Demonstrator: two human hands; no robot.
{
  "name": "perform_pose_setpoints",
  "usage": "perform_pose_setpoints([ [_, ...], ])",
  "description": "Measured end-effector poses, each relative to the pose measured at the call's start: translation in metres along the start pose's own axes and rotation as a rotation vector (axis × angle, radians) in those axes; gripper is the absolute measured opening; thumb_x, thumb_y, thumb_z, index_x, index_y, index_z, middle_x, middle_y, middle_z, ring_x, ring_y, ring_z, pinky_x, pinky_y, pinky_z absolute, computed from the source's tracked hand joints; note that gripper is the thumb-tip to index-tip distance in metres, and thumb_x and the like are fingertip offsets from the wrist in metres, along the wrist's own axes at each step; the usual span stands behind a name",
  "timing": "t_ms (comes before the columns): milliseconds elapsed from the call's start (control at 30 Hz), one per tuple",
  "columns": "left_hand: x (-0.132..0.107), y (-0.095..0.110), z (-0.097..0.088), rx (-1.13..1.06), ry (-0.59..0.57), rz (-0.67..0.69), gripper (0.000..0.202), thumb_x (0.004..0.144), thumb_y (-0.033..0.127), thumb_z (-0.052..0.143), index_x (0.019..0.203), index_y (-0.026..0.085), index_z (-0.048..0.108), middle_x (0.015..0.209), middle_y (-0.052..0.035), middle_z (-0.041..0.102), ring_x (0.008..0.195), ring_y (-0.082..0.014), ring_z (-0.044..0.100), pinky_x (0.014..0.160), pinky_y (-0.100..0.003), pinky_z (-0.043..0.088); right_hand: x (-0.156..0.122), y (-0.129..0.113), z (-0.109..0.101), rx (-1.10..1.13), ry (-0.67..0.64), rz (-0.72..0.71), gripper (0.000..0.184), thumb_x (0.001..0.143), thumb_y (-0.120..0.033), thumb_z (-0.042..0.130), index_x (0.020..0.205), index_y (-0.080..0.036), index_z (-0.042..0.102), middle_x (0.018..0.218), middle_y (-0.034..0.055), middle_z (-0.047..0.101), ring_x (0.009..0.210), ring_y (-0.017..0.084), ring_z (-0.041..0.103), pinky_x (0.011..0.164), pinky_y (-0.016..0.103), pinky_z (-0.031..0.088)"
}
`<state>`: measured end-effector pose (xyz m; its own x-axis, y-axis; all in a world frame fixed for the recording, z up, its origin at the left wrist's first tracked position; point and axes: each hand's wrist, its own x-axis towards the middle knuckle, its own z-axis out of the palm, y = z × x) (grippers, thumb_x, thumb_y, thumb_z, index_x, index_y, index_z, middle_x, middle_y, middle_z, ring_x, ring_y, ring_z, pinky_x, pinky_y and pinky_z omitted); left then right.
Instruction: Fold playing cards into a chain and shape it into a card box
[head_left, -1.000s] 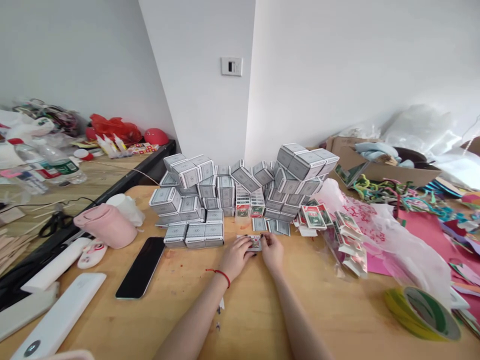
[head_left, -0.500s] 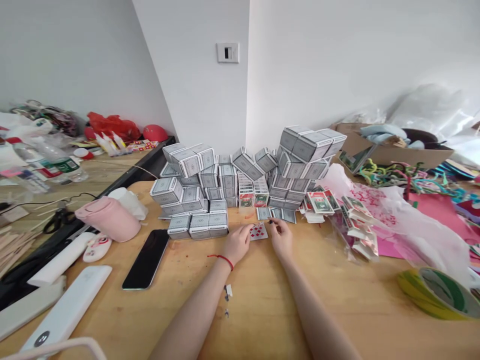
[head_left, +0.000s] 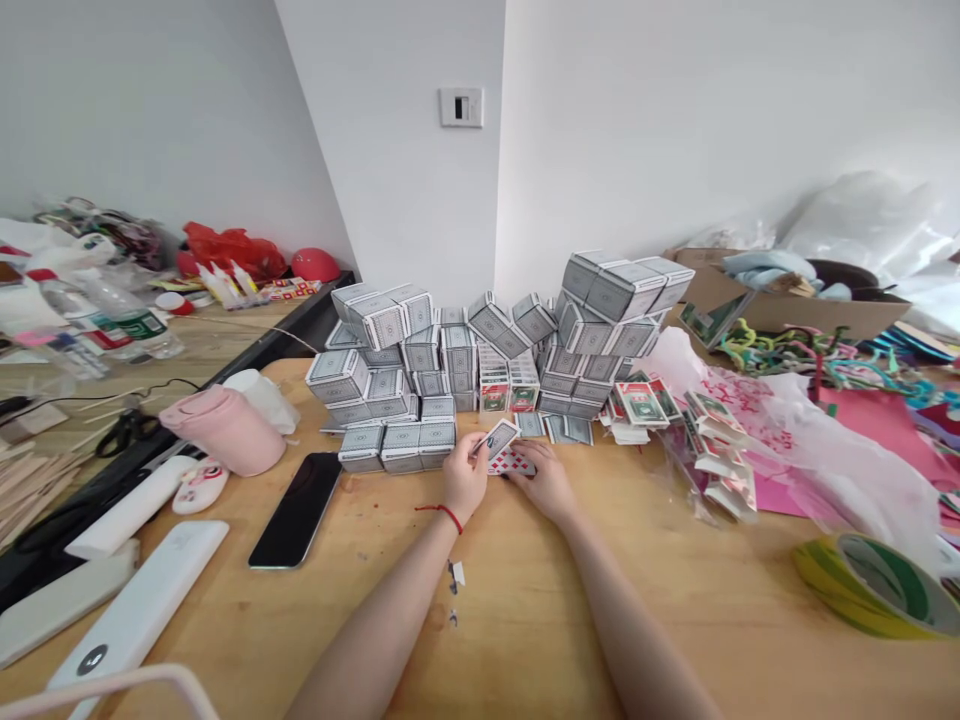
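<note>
My left hand [head_left: 464,472] is closed on a playing card [head_left: 498,438], held tilted above the table with its grey patterned back showing. Just beneath lies a red diamonds card [head_left: 517,462], face up and partly covered. My right hand [head_left: 546,478] grips that card's right side, fingers over it and thumb at the near edge. A small dark bit shows by the thumb, too small to name. Behind the hands, several grey card-back blocks [head_left: 405,447] form a stepped stack. Loose grey-backed cards [head_left: 568,430] lie at the stack's foot.
To the left are a phone [head_left: 294,510], a pink roll-shaped item [head_left: 225,428] and a white power bank [head_left: 142,610]. On the right lie red-green card boxes [head_left: 641,405], a plastic bag [head_left: 810,440] and yellow-green tape [head_left: 874,585]. Paper scraps [head_left: 457,573] lie between my forearms.
My left hand has lifted a grey-backed card off the table. My right hand has moved left onto the diamonds card. The view has shifted slightly.
</note>
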<state>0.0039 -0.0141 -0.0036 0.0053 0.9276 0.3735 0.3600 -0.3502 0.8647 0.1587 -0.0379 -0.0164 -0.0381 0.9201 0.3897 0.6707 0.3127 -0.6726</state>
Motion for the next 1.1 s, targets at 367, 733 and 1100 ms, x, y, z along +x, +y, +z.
perform_pose_setpoints([
  [367, 0.0003, 0.0029, 0.0002, 0.024, -0.068, -0.001, 0.017, 0.081, 0.028, 0.047, 0.091, 0.017, 0.056, 0.083, -0.0041, 0.065, 0.072, -0.0129, 0.060, 0.065, -0.023, 0.046, 0.0004, -0.0032, -0.0020, -0.025, 0.020, -0.025, 0.037, 0.064, -0.029, 0.069, 0.100, -0.021, 0.061, 0.102, 0.0071, 0.063, 0.102, 0.025, 0.050, 0.087, 0.038, 0.042],
  [733, 0.0011, 0.0029, 0.0002, -0.017, -0.052, -0.023, 0.019, 0.082, 0.032, 0.046, 0.091, 0.018, 0.054, 0.085, -0.0052, 0.065, 0.075, -0.0142, 0.061, 0.067, -0.024, 0.046, -0.0011, -0.0067, -0.0070, -0.068, -0.051, -0.100, 0.022, 0.085, -0.028, 0.046, 0.093, -0.026, 0.066, 0.101, 0.0042, 0.065, 0.097, 0.021, 0.057, 0.085, 0.034, 0.044],
  [1100, 0.0022, -0.0050, 0.0042, -0.057, -0.150, -0.034, 0.015, 0.083, 0.027, 0.043, 0.093, 0.018, 0.051, 0.088, -0.0055, 0.063, 0.078, -0.0147, 0.061, 0.069, -0.026, 0.046, 0.0031, -0.0024, -0.0044, -0.169, -0.040, 0.005, 0.032, 0.066, -0.035, 0.067, 0.095, -0.021, 0.062, 0.093, 0.0070, 0.063, 0.093, 0.025, 0.049, 0.080, 0.037, 0.039],
])
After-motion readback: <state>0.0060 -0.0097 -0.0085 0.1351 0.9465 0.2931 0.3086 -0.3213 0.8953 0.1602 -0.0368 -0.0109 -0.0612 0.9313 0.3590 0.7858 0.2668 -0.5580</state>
